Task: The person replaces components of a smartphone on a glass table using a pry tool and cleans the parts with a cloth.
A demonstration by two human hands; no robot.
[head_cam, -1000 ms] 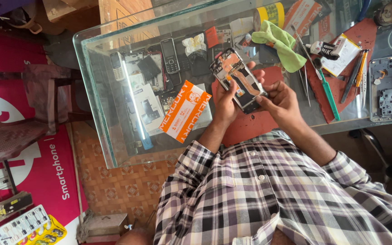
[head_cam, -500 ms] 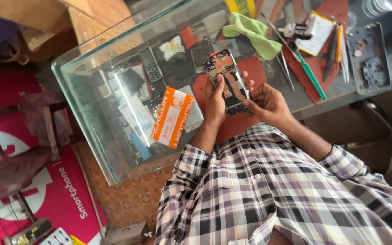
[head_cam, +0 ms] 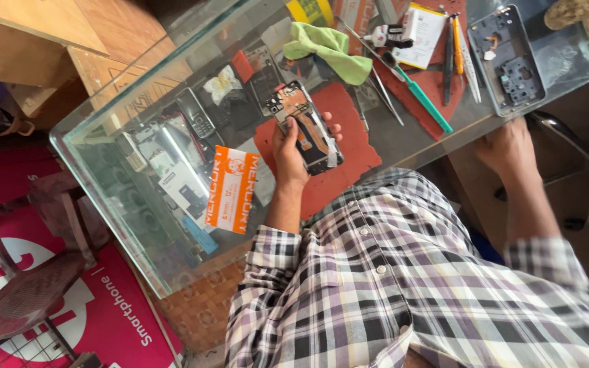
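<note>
My left hand (head_cam: 288,153) holds an opened smartphone (head_cam: 307,128) with its back cover off and its inner boards showing, above a red work mat (head_cam: 349,146) on a glass counter (head_cam: 144,225). My right hand (head_cam: 509,146) has dropped to the counter's near edge at the right and rests there with nothing visibly in it; its fingers curl under the edge and are partly hidden. A grey phone back frame (head_cam: 506,58) lies on the counter beyond that hand.
A green cloth (head_cam: 328,48), tweezers (head_cam: 383,92), a teal-handled tool (head_cam: 424,102), pens (head_cam: 457,48) and a white notepad (head_cam: 424,27) lie on the counter. An orange-and-white box (head_cam: 232,187) and several old phones sit under the glass. A dark chair (head_cam: 32,279) stands at left.
My right hand has let go of the phone and moved right to the counter edge. The left hand alone now holds the phone. The view has shifted.
</note>
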